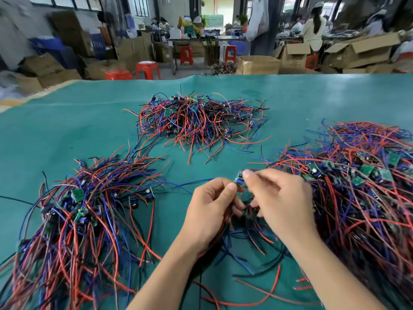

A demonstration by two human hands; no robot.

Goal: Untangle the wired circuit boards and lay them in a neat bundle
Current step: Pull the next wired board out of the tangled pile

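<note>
Both hands meet just above the middle of the green worktop (pixel 67 130), and the thing the next move turns on sits right between them: a small circuit board (pixel 239 180) held up at the fingertips, its wires trailing down and toward the person, so its long line runs from the board near the fingertips back under the palms. The left hand (pixel 212 211) has its fingers curled, the thumb and forefinger pinching the board's near side, with a gather of red, blue and black wires (pixel 243 222) passing under its palm. The right hand (pixel 277 202) comes in from the right, its forefinger and thumb closed narrowly on the board's top edge, the other fingers loosely bent among the wires. Neither hand is clearly nearer; both touch the board. Just to the right lies the big tangled heap (pixel 357 198), from which this board seems to be drawn. To the left lies a looser bundle (pixel 85 211) with its wires sweeping one way, probably the sorted lot, so the board likely needs to travel left. A third heap (pixel 201 119) lies farther back, well apart from the hands.
</note>
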